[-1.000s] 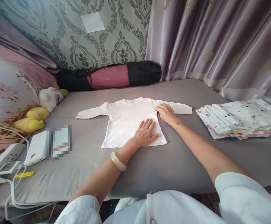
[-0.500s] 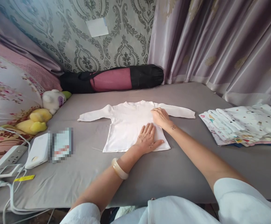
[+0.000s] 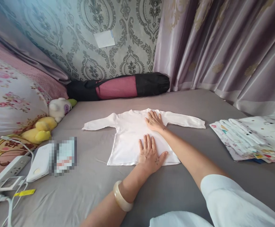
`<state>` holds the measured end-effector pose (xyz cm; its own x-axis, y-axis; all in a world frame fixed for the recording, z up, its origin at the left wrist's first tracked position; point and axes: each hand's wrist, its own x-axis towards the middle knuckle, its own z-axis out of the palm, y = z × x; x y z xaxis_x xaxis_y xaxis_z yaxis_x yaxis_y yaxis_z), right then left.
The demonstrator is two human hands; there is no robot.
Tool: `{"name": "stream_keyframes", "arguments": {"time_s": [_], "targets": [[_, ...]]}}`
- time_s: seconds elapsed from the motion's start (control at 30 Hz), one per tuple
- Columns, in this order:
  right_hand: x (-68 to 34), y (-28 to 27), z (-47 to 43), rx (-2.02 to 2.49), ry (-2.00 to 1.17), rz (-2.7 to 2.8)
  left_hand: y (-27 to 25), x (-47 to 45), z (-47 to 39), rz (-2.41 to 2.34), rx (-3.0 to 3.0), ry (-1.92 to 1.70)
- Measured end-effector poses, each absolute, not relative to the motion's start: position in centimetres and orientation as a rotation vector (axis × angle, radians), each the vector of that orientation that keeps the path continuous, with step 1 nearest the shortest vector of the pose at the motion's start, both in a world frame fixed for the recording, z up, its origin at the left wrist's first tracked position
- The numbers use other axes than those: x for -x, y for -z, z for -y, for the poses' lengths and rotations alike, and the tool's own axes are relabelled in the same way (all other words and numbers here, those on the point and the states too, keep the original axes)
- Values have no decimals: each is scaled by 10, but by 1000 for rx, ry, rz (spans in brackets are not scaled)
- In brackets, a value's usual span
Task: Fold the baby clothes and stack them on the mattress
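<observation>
A small white long-sleeved shirt (image 3: 128,142) lies spread on the grey sheet, its neckline facing away from me and both sleeves stretched out to the sides. My left hand (image 3: 149,154) rests flat on the lower part of the shirt near the hem, fingers spread and thumb out to the right. Higher up, below the collar on the right side, my right hand (image 3: 155,120) presses flat on the fabric with its fingers apart. Neither hand grips the cloth. A pale bangle (image 3: 122,196) circles my left wrist.
To the right sits a stack of folded patterned clothes (image 3: 258,135). Along the wall lies a black and pink rolled bag (image 3: 118,86). On the left are plush toys (image 3: 39,129), a white power bank (image 3: 41,162), a power strip (image 3: 8,173) with cables, and a blurred-out item (image 3: 66,155).
My right hand has moved from the shirt's right side inward and up towards the collar, its fingers now opened flat. The left hand stays near the hem. The view has tilted slightly.
</observation>
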<state>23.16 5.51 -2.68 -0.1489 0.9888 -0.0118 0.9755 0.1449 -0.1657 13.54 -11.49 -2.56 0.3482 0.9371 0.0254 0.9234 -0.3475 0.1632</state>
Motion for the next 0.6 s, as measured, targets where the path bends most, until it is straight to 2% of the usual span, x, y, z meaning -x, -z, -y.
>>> {"name": "stream_keyframes", "arguments": {"time_s": [0.17, 0.37, 0.6], "targets": [[-229, 32, -68, 2014, -83, 2174, 23, -135, 115, -1710, -2472, -178], [-240, 18, -91, 2003, -35, 2152, 8, -113, 97, -1670, -2442, -370], [-244, 10, -119, 2024, -54, 2214, 26, -88, 84, -2020, -2343, -322]]}}
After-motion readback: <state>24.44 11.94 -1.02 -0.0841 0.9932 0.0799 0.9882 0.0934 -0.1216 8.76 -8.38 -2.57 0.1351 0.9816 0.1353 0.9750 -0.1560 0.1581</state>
